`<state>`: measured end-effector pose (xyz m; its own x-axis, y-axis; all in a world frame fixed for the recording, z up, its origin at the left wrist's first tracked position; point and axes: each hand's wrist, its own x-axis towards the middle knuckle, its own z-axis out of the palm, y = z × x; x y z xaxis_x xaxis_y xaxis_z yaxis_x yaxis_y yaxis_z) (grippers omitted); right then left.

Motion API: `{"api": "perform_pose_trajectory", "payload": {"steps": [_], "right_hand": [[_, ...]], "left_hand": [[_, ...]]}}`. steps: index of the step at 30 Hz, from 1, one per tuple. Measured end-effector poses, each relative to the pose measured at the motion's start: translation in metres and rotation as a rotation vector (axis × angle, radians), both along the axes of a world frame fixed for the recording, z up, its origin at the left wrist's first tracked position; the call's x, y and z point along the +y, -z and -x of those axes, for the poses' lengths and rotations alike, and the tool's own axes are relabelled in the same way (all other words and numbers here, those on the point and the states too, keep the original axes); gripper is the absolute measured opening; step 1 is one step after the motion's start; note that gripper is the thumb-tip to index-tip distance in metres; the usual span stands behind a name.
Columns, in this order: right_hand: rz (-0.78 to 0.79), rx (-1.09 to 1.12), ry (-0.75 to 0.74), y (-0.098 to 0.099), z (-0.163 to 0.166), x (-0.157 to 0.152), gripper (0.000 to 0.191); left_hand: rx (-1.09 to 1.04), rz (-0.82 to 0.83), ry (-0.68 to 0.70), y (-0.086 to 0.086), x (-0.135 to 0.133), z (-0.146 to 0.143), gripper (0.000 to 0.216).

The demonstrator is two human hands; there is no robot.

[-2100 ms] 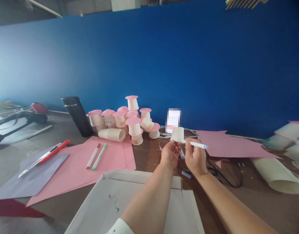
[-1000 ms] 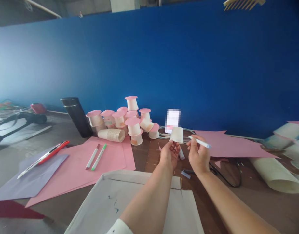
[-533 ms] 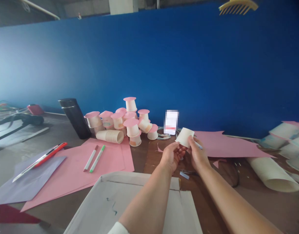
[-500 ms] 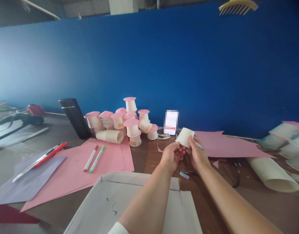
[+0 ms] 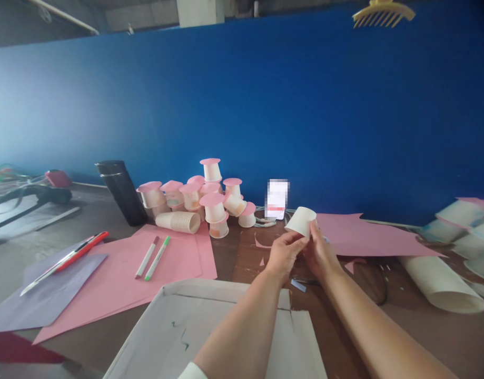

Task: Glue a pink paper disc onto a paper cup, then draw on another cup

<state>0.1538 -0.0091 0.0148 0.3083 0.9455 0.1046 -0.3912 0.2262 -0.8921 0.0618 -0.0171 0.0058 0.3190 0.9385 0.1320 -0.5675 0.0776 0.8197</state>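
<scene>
A small white paper cup [image 5: 300, 220] is held tilted above the brown table, bottom end pointing up and away. My left hand [image 5: 283, 253] pinches its lower edge with closed fingers. My right hand [image 5: 319, 251] is closed too, fingers against the cup's right side, and a pen [image 5: 326, 239] with a blue tip pokes out just behind it. A pile of white cups with pink paper discs [image 5: 210, 198] stands to the left of my hands, near the blue wall.
Large pink sheet [image 5: 147, 268] with two markers [image 5: 151, 257], a lavender sheet [image 5: 48, 289] with a red utility knife [image 5: 68, 255], a black flask [image 5: 122, 192], a lying stack of cups [image 5: 179, 221], a white cardboard tray [image 5: 210, 337] in front, rolled paper [image 5: 443, 284] at right, another pink sheet [image 5: 368, 237].
The cup was upright in my left hand with the pen held apart; now it is tilted and both hands are closed together round it. The view shifted slightly.
</scene>
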Motion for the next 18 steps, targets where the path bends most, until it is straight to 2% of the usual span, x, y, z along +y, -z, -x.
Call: {"api": "perform_pose_trajectory", "payload": {"steps": [2,6,10,12,15,18], "right_hand": [[0.013,-0.045,0.042,-0.001,0.002,-0.002,0.047],[0.017,-0.274,0.163,-0.001,0.002,-0.006,0.050],[-0.010,-0.356,0.224,0.007,-0.004,-0.002,0.052],[-0.024,-0.424,0.321,0.010,-0.007,0.001,0.050],[-0.120,-0.555,0.488,0.009,-0.008,-0.001,0.045],[-0.253,-0.736,0.500,0.003,-0.003,-0.009,0.039]], "left_hand": [[-0.009,0.005,-0.017,0.001,0.001,-0.001,0.027],[-0.042,0.046,-0.022,-0.002,0.001,-0.002,0.024],[-0.161,0.160,-0.033,-0.004,0.003,0.002,0.023],[-0.253,0.234,-0.073,-0.002,0.005,0.004,0.019],[-0.362,0.341,-0.150,0.001,0.010,0.008,0.012],[-0.406,0.381,-0.163,0.004,0.013,0.009,0.008]]}}
